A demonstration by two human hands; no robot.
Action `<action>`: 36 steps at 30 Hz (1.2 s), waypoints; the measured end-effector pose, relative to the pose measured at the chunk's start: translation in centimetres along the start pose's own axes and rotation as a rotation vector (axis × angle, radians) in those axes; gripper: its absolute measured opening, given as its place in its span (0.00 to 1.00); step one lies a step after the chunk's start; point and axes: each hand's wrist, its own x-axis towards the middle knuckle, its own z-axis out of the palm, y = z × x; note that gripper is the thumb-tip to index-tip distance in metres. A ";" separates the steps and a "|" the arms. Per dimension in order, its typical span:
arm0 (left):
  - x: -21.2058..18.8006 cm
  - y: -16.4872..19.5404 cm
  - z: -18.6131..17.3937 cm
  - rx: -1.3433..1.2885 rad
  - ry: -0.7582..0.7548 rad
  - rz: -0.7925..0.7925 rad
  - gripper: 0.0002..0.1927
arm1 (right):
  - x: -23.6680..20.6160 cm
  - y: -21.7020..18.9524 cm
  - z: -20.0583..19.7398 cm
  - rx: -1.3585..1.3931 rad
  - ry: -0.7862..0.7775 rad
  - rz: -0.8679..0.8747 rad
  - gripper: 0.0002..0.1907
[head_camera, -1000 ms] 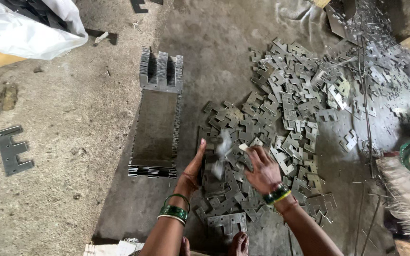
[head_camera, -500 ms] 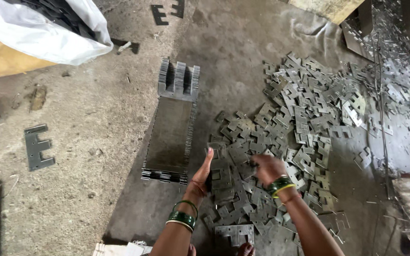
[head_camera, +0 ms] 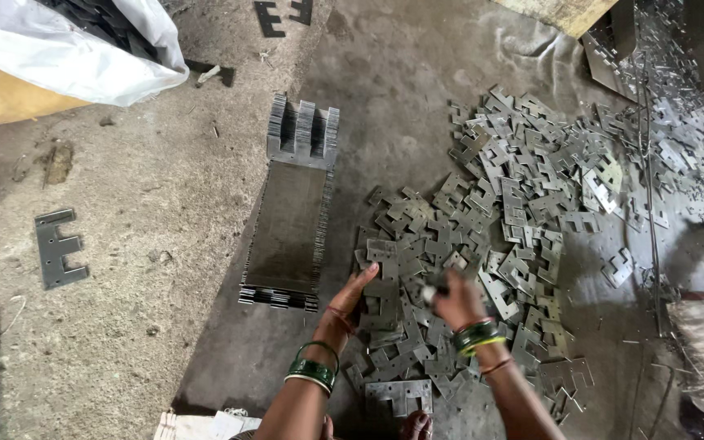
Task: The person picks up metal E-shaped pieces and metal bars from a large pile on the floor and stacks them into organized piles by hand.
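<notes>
- Stamped metal plates [head_camera: 490,220], flat grey and E-shaped, lie scattered in a wide heap on the concrete floor [head_camera: 165,269], right of centre.
- Left hand [head_camera: 350,300] is flat and open, fingers together, its edge resting on the near plates of the heap beside the stack.
- Right hand [head_camera: 452,297] has its grip closed on a small plate piece [head_camera: 431,291] just above the heap.
- Both wrists wear green bangles.
- A long neat stack of plates [head_camera: 291,220] stands on edge just left of the heap, near the left hand.
- One loose plate [head_camera: 57,248] lies alone well to the left.
- A white sack [head_camera: 67,57] sits at the upper left corner.
</notes>
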 end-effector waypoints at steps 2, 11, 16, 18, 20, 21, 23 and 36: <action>-0.6 0.2 -0.1 0.114 0.051 0.017 0.68 | -0.9 -0.1 3.4 -0.400 -0.008 0.072 0.21; -0.1 0.3 -0.5 -0.064 0.036 0.018 0.79 | 1.6 6.2 7.6 -0.103 0.086 0.058 0.18; 0.6 -0.1 -0.9 -0.087 0.050 0.045 0.77 | 2.6 5.2 0.8 0.228 0.104 0.043 0.13; 0.6 0.0 -0.8 -0.134 0.057 0.033 0.73 | 2.2 3.6 -0.6 0.380 0.076 -0.049 0.14; 0.4 0.2 -0.7 -0.127 0.038 0.040 0.65 | 2.5 1.5 -1.1 0.502 -0.024 0.071 0.17; 0.1 0.4 -0.6 -0.186 -0.026 0.051 0.62 | 2.6 0.4 -0.6 0.351 -0.002 0.168 0.17; -0.6 0.7 -0.5 -0.307 -0.151 0.076 0.57 | 3.1 -1.5 1.1 -0.144 0.039 0.187 0.17; -1.7 1.3 -0.1 -0.377 -0.167 0.083 0.40 | 5.2 0.4 0.2 -0.456 0.244 0.061 0.19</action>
